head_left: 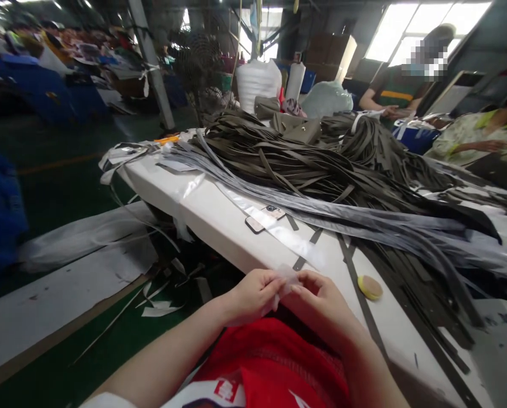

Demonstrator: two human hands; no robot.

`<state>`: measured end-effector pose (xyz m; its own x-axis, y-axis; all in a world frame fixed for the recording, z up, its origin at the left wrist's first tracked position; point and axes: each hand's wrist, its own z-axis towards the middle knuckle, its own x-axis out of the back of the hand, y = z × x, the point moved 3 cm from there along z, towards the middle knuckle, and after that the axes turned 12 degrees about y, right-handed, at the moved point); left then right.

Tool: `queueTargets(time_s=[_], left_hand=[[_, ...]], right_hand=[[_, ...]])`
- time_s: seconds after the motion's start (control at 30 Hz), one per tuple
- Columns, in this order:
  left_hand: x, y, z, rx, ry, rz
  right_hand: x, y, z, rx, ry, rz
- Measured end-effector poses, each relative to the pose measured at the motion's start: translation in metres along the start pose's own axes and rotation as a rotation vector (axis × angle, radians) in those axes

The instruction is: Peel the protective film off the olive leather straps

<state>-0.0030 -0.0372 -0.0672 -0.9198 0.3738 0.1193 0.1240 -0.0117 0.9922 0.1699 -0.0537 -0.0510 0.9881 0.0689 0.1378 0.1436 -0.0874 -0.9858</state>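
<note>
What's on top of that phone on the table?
A shiny, whitish strip lies across the phone. Both phone ends peek out, but the middle is covered, so I can't see that part.

Whitish film (286,279) partly hidden btwn fingers (305,292), blue item (0,207) cut off @ L edge.

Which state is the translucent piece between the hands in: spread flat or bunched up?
Bunched up: the translucent piece looks creased, pinched between the left hand and right hand.
</note>
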Motion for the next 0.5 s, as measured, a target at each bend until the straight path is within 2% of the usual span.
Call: queueTargets(time_s=[0.13, 0.2, 0.3, 0.4, 0.5], left_hand=[[0.003, 0.002, -0.001, -0.023, 0.075, 0.005], [0.007, 0.004, -0.001, -0.07, 0.202, 0.029], [0.011, 0.004, 0.0, -0.097, 0.381, 0.08], [0.01, -0.001, 0.003, -0.105, 0.392, 0.131], [0.013, -0.003, 0.003, -0.159, 0.411, 0.158]], right_hand=[[-0.009, 0.019, 0.006, -0.042, 0.045, 0.133], [-0.012, 0.02, 0.008, -0.019, 0.073, 0.132], [-0.01, 0.012, 0.007, 0.115, 0.166, -0.028], [-0.007, 0.003, 0.003, 0.249, 0.234, -0.167], [-0.005, 0.0, -0.002, 0.326, 0.255, -0.208]])
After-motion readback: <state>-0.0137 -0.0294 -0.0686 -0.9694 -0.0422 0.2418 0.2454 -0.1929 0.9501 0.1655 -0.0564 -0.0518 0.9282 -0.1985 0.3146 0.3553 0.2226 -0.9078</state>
